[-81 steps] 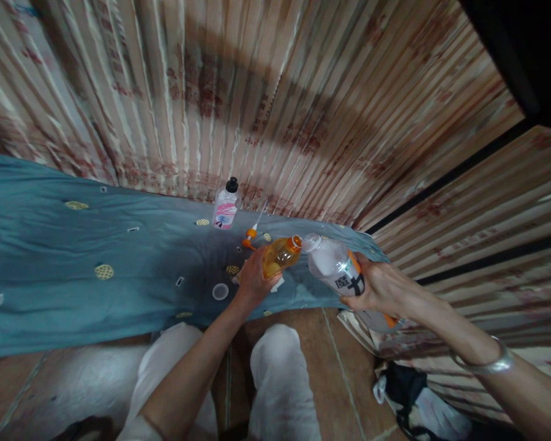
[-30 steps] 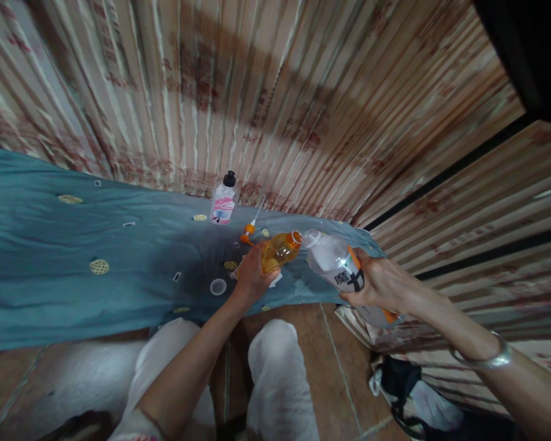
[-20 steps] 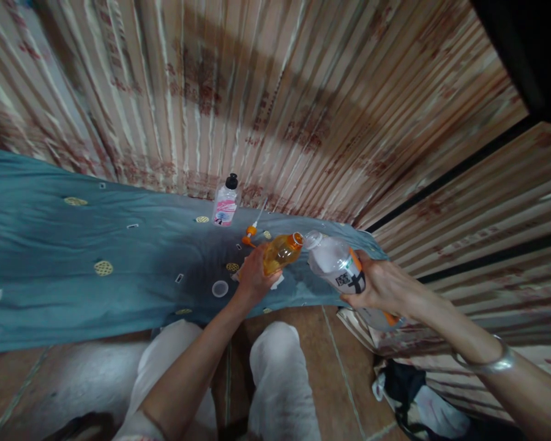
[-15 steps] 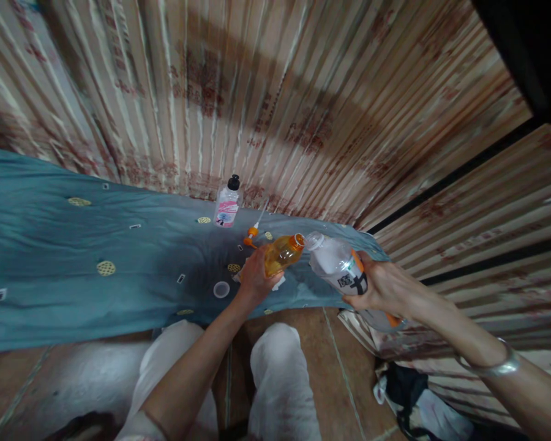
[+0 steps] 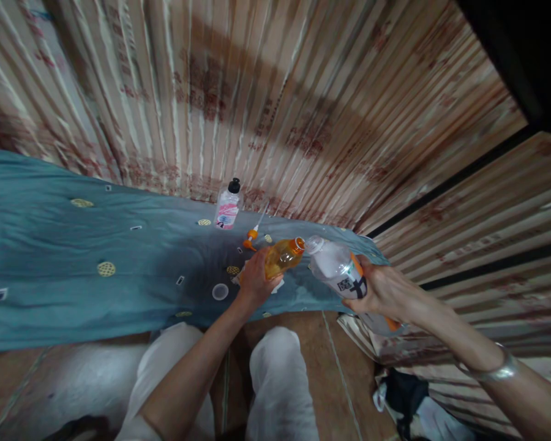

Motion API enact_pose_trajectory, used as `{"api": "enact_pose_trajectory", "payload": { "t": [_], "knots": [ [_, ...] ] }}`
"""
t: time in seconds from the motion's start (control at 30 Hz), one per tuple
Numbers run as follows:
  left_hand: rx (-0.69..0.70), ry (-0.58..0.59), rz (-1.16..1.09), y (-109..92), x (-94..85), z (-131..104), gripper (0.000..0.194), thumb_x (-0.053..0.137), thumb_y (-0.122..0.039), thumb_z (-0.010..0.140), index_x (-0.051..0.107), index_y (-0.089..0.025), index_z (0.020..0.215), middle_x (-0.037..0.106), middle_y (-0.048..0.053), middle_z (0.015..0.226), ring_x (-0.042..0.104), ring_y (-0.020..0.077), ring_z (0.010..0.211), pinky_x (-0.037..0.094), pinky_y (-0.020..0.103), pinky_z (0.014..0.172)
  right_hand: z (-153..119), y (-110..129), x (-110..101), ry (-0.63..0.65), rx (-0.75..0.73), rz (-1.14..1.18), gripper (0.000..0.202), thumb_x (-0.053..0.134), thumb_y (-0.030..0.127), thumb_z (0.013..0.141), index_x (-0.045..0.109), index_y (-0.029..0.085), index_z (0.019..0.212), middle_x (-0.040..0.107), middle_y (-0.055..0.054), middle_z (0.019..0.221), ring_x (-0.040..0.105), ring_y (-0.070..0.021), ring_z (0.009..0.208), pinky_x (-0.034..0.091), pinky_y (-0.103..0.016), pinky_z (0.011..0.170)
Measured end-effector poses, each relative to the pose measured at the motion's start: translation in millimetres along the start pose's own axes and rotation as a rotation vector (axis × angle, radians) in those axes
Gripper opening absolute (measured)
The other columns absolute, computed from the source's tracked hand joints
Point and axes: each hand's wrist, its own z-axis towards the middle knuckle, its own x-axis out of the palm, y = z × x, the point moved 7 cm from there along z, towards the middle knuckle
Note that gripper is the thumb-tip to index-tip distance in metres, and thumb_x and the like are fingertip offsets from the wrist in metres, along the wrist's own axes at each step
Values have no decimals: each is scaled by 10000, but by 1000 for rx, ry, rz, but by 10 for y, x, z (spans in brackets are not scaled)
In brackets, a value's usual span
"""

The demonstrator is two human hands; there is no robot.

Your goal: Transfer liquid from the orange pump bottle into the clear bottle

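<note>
My left hand is wrapped round an orange see-through bottle, which tilts up to the right with its mouth uncapped. In my right hand is a large clear bottle with a white, orange and black label, tipped to the left. The two bottle mouths meet or nearly meet; whether they touch I cannot tell. Just beyond my left hand an orange pump top with a white tube lies on the cloth. A small round clear lid lies nearer me.
A clear bottle with a black cap and pink label stands at the back. Teal patterned cloth covers the surface. A pleated curtain hangs behind and to the right. Dark and light fabric lies on the tiled floor at lower right.
Both hands hold the same bottles in nearly the same pose, mouth to mouth. The view has shifted very slightly.
</note>
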Motion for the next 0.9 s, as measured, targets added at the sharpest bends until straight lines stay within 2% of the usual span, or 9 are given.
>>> {"api": "enact_pose_trajectory", "payload": {
  "t": [0.43, 0.77, 0.9],
  "knots": [
    [1, -1, -14, -49, -15, 20, 651, 743, -218, 664, 452, -228, 1246, 621, 98, 1193, 620, 289, 1101, 512, 467, 946, -23, 14, -25, -22, -23, 22, 442, 551, 460, 711, 479, 141, 1008, 616, -37, 649, 587, -200, 537, 323, -283, 512],
    [-33, 27, 2, -35, -4, 13, 665, 747, -226, 654, 457, -191, 1251, 614, 115, 1203, 611, 292, 1110, 498, 467, 966, -24, 1, -30, -3, -6, -15, 494, 549, 491, 712, 471, 133, 1042, 600, -23, 631, 587, -201, 523, 321, -281, 506],
    [-34, 31, 12, -32, 0, 13, 663, 742, -240, 667, 447, -183, 1258, 614, 120, 1202, 604, 289, 1122, 493, 462, 970, -24, 11, -37, 5, -10, 17, 456, 557, 480, 711, 480, 143, 1009, 616, -36, 654, 607, -205, 558, 345, -276, 524]
  ]
}}
